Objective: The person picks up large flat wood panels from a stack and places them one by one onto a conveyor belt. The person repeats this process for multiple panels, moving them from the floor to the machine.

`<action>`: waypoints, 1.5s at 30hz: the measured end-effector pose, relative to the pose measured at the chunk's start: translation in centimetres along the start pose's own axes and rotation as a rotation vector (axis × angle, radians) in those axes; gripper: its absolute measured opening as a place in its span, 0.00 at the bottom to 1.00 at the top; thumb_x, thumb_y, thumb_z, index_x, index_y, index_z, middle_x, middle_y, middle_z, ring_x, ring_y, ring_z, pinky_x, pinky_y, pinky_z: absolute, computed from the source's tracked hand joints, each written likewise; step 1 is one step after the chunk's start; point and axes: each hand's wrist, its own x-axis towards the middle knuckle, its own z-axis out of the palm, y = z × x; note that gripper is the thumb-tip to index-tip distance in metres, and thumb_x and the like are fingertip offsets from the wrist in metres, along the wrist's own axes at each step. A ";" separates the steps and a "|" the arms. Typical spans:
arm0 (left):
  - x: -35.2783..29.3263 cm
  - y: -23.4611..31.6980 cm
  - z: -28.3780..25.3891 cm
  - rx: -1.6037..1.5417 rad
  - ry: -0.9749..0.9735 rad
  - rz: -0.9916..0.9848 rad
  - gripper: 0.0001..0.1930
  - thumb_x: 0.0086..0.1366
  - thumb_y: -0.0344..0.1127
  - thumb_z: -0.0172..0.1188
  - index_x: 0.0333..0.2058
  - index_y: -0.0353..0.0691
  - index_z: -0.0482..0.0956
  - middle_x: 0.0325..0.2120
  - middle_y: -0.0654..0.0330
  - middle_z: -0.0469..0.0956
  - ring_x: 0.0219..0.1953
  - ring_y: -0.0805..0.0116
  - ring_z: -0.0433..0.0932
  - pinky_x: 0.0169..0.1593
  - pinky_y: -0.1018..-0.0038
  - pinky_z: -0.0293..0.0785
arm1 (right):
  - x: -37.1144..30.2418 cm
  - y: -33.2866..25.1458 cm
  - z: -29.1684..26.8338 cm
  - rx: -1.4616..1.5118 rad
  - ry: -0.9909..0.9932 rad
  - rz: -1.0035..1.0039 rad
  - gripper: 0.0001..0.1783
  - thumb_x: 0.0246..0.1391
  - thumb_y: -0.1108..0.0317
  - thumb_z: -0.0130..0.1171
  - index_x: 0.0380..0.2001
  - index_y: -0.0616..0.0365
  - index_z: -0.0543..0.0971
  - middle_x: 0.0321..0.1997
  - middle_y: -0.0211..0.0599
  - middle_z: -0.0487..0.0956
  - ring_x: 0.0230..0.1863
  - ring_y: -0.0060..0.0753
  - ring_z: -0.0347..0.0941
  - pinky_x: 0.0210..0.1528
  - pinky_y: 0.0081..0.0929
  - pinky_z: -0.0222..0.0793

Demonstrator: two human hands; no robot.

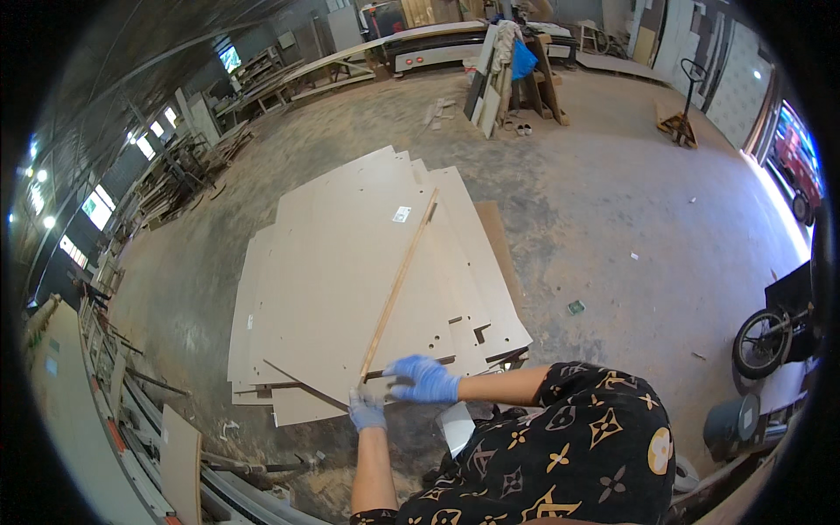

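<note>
A stack of large pale beige boards (337, 262) lies on the floor in front of me, its sheets offset at the edges. Across the top board runs a long thin wooden strip (398, 289), slanting from the far right toward me. My left hand (367, 411), in a pale blue glove, is closed at the strip's near end, its fingertips partly hidden. Just right of it, my right hand (423, 380) in a blue glove is slightly blurred, fingers apart beside the strip at the stack's near edge. A white label (402, 214) sits on the top board.
A pallet jack (678, 122) stands at the far right. Leaning boards (490, 87) and a blue bag (523, 59) are at the back. Metal profiles and panels (171, 446) lie at the left; a wheel (763, 343) and a grey bucket (733, 424) at the right.
</note>
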 end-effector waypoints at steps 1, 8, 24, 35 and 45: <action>-1.5 0.0 -1.0 0.013 0.026 -0.029 0.24 0.61 0.53 0.60 0.53 0.51 0.70 0.47 0.63 0.71 0.47 0.65 0.69 0.51 0.58 0.70 | 0.5 1.1 -0.8 -0.065 0.044 -0.021 0.27 0.50 0.47 0.59 0.48 0.53 0.77 0.49 0.45 0.78 0.52 0.47 0.73 0.56 0.39 0.67; -17.2 1.2 -14.5 -0.043 0.289 0.048 0.25 0.65 0.59 0.45 0.51 0.48 0.70 0.42 0.64 0.73 0.35 0.69 0.67 0.43 0.61 0.70 | 7.9 5.7 -9.8 -0.504 0.316 -0.066 0.17 0.45 0.51 0.61 0.27 0.53 0.77 0.27 0.44 0.76 0.33 0.49 0.73 0.38 0.42 0.69; -41.2 -3.5 -32.3 -0.277 0.799 0.525 0.24 0.68 0.57 0.46 0.46 0.42 0.73 0.31 0.62 0.76 0.32 0.69 0.74 0.34 0.64 0.76 | 8.0 11.1 -7.4 0.127 -0.345 0.581 0.12 0.58 0.65 0.58 0.38 0.63 0.75 0.32 0.34 0.76 0.31 0.24 0.72 0.32 0.24 0.71; -47.0 -0.4 -45.8 -0.545 1.346 0.654 0.35 0.64 0.57 0.52 0.61 0.37 0.63 0.58 0.51 0.66 0.56 0.57 0.68 0.54 0.62 0.71 | -0.1 -5.5 15.7 0.829 -0.461 0.561 0.05 0.56 0.71 0.58 0.29 0.53 0.72 0.23 0.24 0.72 0.21 0.17 0.64 0.19 0.17 0.59; -42.6 1.3 -55.7 -0.651 1.385 0.694 0.31 0.57 0.45 0.66 0.55 0.36 0.69 0.52 0.53 0.73 0.48 0.56 0.74 0.50 0.58 0.74 | -8.1 -17.8 30.0 1.013 -0.674 0.849 0.21 0.54 0.73 0.60 0.50 0.57 0.69 0.46 0.38 0.76 0.44 0.37 0.73 0.46 0.35 0.72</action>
